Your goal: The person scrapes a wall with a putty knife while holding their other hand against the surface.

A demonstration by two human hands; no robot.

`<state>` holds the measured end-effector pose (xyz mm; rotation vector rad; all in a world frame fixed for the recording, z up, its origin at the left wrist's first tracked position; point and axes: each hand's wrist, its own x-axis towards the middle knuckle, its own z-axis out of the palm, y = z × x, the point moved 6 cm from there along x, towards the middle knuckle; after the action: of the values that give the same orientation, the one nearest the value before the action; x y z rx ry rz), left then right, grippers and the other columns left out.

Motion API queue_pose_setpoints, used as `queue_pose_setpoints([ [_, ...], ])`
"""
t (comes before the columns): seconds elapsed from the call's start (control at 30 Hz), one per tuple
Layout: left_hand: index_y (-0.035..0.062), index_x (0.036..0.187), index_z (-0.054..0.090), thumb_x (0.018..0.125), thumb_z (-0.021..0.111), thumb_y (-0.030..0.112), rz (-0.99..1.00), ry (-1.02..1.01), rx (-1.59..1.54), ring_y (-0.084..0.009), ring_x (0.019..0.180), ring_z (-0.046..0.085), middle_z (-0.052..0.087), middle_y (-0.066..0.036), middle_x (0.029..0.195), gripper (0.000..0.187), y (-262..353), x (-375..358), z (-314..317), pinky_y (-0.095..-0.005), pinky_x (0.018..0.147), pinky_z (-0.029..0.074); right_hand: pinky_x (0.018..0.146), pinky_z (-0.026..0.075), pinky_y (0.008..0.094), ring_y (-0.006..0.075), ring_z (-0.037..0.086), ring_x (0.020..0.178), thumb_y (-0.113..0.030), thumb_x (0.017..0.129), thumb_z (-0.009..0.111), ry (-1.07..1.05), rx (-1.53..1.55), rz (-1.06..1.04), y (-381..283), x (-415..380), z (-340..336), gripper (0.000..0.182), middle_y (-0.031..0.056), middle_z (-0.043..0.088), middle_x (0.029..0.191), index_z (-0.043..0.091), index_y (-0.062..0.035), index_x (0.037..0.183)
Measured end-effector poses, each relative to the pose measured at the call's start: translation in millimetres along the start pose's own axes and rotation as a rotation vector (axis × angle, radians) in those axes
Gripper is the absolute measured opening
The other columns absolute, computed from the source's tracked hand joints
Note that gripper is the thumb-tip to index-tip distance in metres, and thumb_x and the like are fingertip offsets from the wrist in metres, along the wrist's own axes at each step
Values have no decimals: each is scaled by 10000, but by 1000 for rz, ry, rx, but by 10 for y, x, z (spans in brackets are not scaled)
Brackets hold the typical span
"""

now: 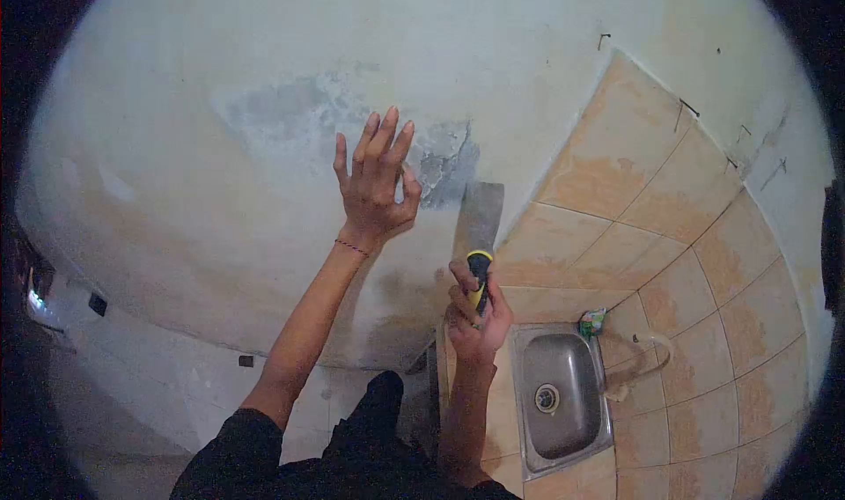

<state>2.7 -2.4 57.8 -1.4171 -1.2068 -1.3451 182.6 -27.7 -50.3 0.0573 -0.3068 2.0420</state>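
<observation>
My right hand [478, 317] is wrapped round the black and yellow handle of a putty knife [482, 218], its wide grey blade pointing up along the wall. The blade's tip overlaps the lower right end of a damaged patch [453, 170], where grey cement shows and the paint edge is cracked. To the left, my left hand [377, 183] is raised with its fingers spread, over the middle of the bare area on the wall [290, 236]. Nothing shows in that hand. A thin band circles the left wrist.
At lower right a steel sink [519, 394] is set in a tiled counter, with a small green packet [592, 322] at its back corner. Beige tiles [607, 174] cover the wall to the right. Nails [604, 39] stick out above them.
</observation>
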Motion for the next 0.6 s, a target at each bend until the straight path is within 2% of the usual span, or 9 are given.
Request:
queue_pose_setpoints([
  [0.03,117,1452,501,774,522,122,1,5,-4,-270,1468,344,442,-93,1544,679,0,-1,1,-507,1236,59,302,338,162,80,373,505,-322,1085,390,-8,-74,-20,-9,2,-40,292,50,399,800,419,-166,1330],
  [0.13,146,1464,494,798,530,151,-8,23,1,-244,1448,376,454,-67,1538,667,6,7,6,-514,1235,86,280,307,170,74,359,469,-318,1083,399,-107,-34,-52,11,41,-56,359,46,409,796,379,-205,1424],
  [0.23,159,1472,490,809,536,166,-12,22,22,-234,1438,392,460,-55,1534,665,1,15,3,-515,1236,95,307,328,170,58,352,445,-290,1098,354,-57,-119,-121,-7,75,28,339,20,370,749,437,-103,1368],
  [0.37,109,1440,512,791,516,146,26,44,17,-298,1450,375,463,-129,1521,650,14,11,21,-508,1233,73,305,335,162,56,343,444,-294,1097,364,-108,-199,-137,-27,88,78,452,32,372,764,298,-261,1543],
  [0.43,141,1453,508,803,524,171,8,61,23,-258,1441,386,468,-82,1522,651,7,23,25,-506,1239,76,302,340,159,56,340,444,-295,1096,376,-86,-213,-127,-39,58,76,507,36,372,774,229,-316,1581],
  [0.6,158,1448,517,812,519,187,8,72,47,-234,1436,393,475,-60,1517,637,4,20,48,-498,1245,73,294,305,159,61,330,439,-300,1089,407,-41,-213,-118,-81,61,178,530,33,372,765,226,-309,1587],
])
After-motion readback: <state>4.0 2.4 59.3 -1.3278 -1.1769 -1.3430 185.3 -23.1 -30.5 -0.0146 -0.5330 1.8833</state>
